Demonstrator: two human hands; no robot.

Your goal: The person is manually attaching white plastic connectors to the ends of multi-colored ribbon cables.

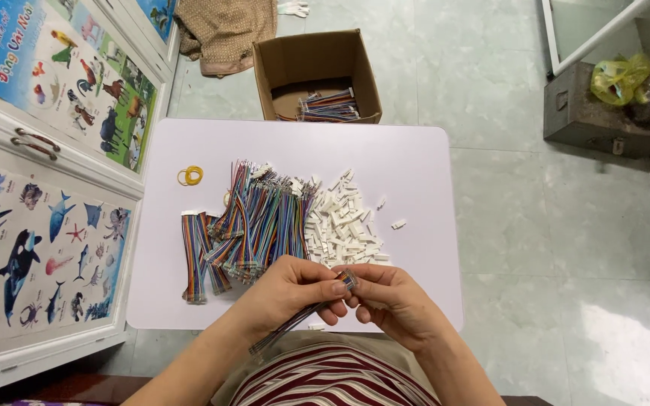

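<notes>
- Pale green floor tiles surround a small white counter (415,150) with rounded corners, seen from above; both hands work at its near edge.
- One rainbow ribbon cable (306,314) is in hand: a flat strip of many coloured wires, its upper end pinched between the two hands and its tail slanting down and left over the striped shirt (332,380).
- Left hand (287,289): fingers curled shut around the cable, thumb pressed against its upper end.
- Right hand (389,297): fingers bent in, fingertips closed on the same cable end, touching the left hand's fingertips.
- Just beyond the hands lies one large heap of ribbon cables (265,218), too many to count, with one smaller flat bundle (198,256) to its left.
- Beside the heap on the right sits one pile of small white connector housings (344,225), uncountable, with a few strays near it.
- Two yellow rubber bands (190,176) lie overlapping near the counter's far left.
- One open cardboard box (317,71) stands on the floor behind the counter, holding more cable bundles.
- Two animal posters (31,240) cover the cabinet doors at left.
</notes>
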